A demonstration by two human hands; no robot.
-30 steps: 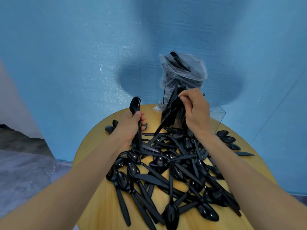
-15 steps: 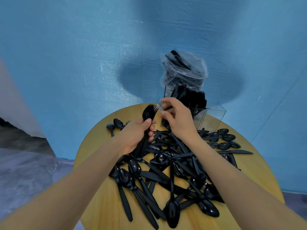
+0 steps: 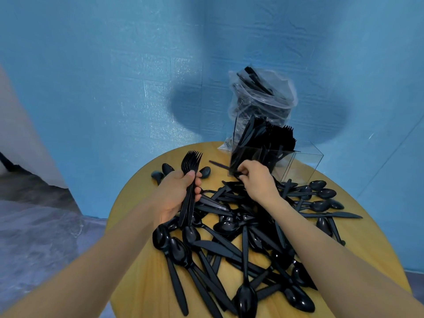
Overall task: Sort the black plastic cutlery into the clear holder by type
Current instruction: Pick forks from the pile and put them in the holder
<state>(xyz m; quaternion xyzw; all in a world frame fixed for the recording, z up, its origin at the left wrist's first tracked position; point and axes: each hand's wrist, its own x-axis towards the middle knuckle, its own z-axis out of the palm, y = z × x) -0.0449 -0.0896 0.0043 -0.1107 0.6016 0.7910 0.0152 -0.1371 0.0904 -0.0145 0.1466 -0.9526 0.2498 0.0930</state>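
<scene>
A heap of black plastic cutlery (image 3: 243, 235), mostly spoons and knives, covers the round yellow table (image 3: 142, 278). My left hand (image 3: 176, 193) grips a stacked bunch of forks (image 3: 191, 164), tines up, over the table's left side. My right hand (image 3: 257, 182) reaches into the far end of the heap, just in front of the clear holder (image 3: 305, 159); its fingers pinch a black piece (image 3: 239, 174) there. The holder's left compartments stand full of upright knives and forks (image 3: 268, 138). Its right compartment looks empty.
A clear plastic bag (image 3: 263, 97) with more black cutlery stands behind the holder against the blue wall. Several spoons (image 3: 321, 193) lie apart at the right, and others (image 3: 167, 171) at the far left edge. Grey floor lies left of the table.
My right hand has dropped from beside the fork bunch to the heap in front of the holder. My left hand has drawn the forks slightly left and upright.
</scene>
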